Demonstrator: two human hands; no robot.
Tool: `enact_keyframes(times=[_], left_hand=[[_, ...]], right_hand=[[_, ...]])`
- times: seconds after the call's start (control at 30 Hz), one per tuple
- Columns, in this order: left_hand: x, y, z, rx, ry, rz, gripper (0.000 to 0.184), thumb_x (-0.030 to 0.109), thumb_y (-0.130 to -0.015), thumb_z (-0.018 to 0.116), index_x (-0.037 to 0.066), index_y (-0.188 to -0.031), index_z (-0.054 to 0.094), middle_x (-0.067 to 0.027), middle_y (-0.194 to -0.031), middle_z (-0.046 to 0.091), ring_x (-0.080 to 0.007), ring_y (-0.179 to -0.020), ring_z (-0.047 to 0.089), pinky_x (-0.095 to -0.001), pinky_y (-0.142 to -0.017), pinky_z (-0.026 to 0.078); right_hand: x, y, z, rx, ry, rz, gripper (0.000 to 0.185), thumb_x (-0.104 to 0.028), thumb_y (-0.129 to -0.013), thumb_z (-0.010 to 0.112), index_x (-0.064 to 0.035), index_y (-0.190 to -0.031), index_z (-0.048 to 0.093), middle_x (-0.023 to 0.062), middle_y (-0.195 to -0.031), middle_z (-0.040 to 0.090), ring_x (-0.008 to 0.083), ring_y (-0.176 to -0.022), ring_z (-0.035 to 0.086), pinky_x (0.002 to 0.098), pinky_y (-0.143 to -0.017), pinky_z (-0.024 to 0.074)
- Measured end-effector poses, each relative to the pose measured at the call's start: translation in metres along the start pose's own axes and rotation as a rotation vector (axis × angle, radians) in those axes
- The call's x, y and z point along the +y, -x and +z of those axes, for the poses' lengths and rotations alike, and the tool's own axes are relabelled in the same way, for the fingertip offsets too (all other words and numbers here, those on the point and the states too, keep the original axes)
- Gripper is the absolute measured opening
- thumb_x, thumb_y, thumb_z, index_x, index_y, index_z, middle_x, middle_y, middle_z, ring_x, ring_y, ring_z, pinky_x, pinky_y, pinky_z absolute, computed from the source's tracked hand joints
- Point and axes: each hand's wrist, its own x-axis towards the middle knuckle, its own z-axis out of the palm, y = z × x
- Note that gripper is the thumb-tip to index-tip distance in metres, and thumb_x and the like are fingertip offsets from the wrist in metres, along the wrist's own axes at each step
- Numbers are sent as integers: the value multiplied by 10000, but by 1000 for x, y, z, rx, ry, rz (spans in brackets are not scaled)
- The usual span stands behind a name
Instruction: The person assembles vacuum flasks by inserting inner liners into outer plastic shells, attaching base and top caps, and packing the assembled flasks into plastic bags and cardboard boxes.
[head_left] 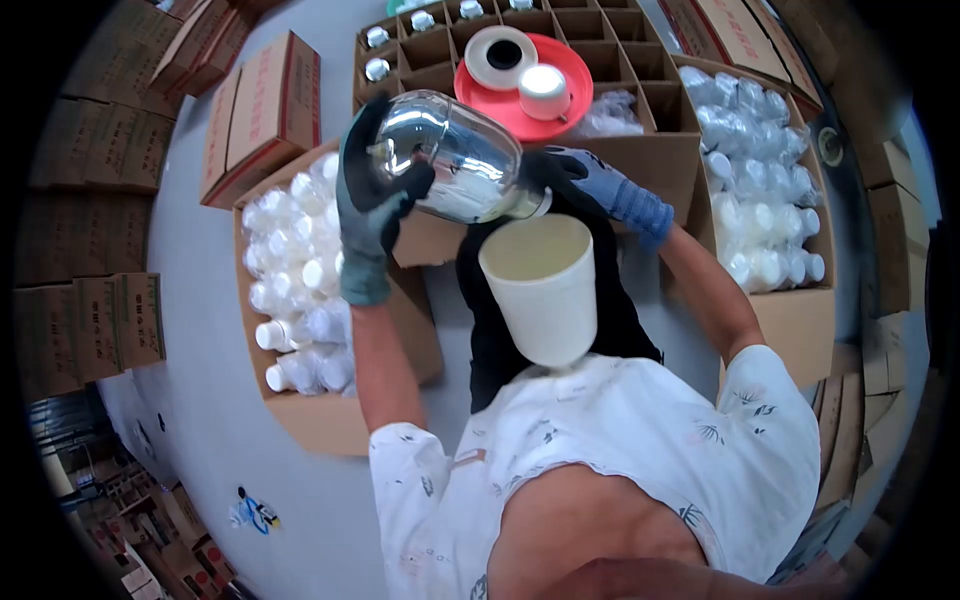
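Observation:
A silvered glass flask liner (452, 155) lies tilted between my gloved hands, its narrow neck pointing right and slightly down. My left hand (375, 195) is wrapped around its wide end, thumb along the near side. My right hand (590, 185) is closed at the neck, the dark fingertips partly hidden behind it. Just below the neck, a white tapered plastic container (545, 295) stands over my lap with its wide mouth facing up. Beyond my hands, a red plastic basin (525, 118) holds a white ring-shaped part (500, 57) with a dark centre and a white cap (544, 92).
The basin rests on a divided carton (425, 75) with several white-capped pieces in its cells. Open cartons of plastic-wrapped, white-capped items stand left (300, 270) and right (765, 185). A closed carton (265, 115) sits farther left, and stacked cartons (85, 235) line the left side.

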Motion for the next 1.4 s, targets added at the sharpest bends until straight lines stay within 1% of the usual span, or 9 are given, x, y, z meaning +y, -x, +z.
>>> enact_keyframes(times=[0.17, 0.37, 0.43, 0.53, 0.67, 0.77, 0.9, 1.07, 1.4], left_hand=[[-42, 52, -15, -126, -13, -151, 735, 91, -753, 733, -1, -1381, 363, -127, -1390, 420, -206, -1248, 437, -325, -1010, 422], [-115, 232, -22, 367, 477, -708, 487, 164, -897, 599, 36, -1335, 428, -119, -1326, 476, -234, -1209, 477, -352, -1014, 391], [-112, 262, -13, 338, 234, -672, 463, 131, -879, 593, 38, -1311, 453, -141, -1320, 489, -265, -1219, 478, -375, -1027, 379], [-103, 274, -12, 64, -531, -337, 523, 54, -803, 636, 25, -1295, 460, -157, -1275, 520, -281, -1207, 486, -384, -1033, 367], [-136, 293, -51, -303, -726, -331, 643, 138, -814, 683, 65, -1374, 374, -108, -1347, 484, -223, -1225, 474, -373, -1037, 387], [-171, 298, -37, 122, 215, -671, 507, 192, -892, 586, 62, -1351, 416, -89, -1304, 516, -214, -1194, 497, -360, -1023, 403], [-182, 286, -12, 379, 680, -799, 485, 215, -884, 591, 56, -1318, 446, -102, -1267, 536, -222, -1153, 519, -361, -992, 419], [-184, 282, 9, 464, 774, -817, 462, 244, -875, 597, 48, -1277, 483, -118, -1221, 561, -231, -1101, 547, -362, -953, 439], [-154, 230, -12, 465, 493, -753, 435, 301, -856, 608, 32, -1195, 558, -150, -1129, 612, -250, -999, 602, -363, -875, 479]], right_hand=[[0, 64, 17, 132, 18, -27, 417, -256, -877, 616, -7, -1207, 557, 155, -1184, 601, 265, -1116, 558, 354, -998, 400], [13, 180, 92, -1, 16, -31, 725, -347, -798, 700, -66, -1392, 395, 174, -1438, 344, 341, -1365, 278, 442, -1124, 218], [11, 175, 121, 68, -434, -30, 789, -397, -790, 691, -70, -1419, 344, 191, -1461, 286, 338, -1388, 232, 434, -1138, 186], [-27, 119, 104, 62, -280, -140, 825, -387, -754, 728, -50, -1404, 347, 166, -1431, 328, 312, -1340, 314, 416, -1107, 246], [-65, 51, 78, -157, -327, -452, 910, -321, -627, 848, -27, -1359, 393, 150, -1333, 444, 312, -1211, 453, 391, -1040, 345], [-77, 26, 72, -186, -198, -505, 841, -309, -638, 828, -16, -1325, 441, 149, -1274, 516, 283, -1154, 508, 388, -981, 406], [-92, 17, 63, -170, -213, -537, 753, -287, -690, 801, -44, -1322, 471, 143, -1259, 531, 271, -1154, 526, 374, -983, 417], [-96, 14, 67, 233, -78, -420, 729, -263, -661, 802, -33, -1280, 494, 128, -1136, 558, 276, -1043, 562, 375, -900, 451], [-81, 20, 69, 345, -180, -453, 727, -255, -641, 829, -46, -1249, 491, 134, -1169, 515, 281, -1081, 519, 384, -932, 427]])
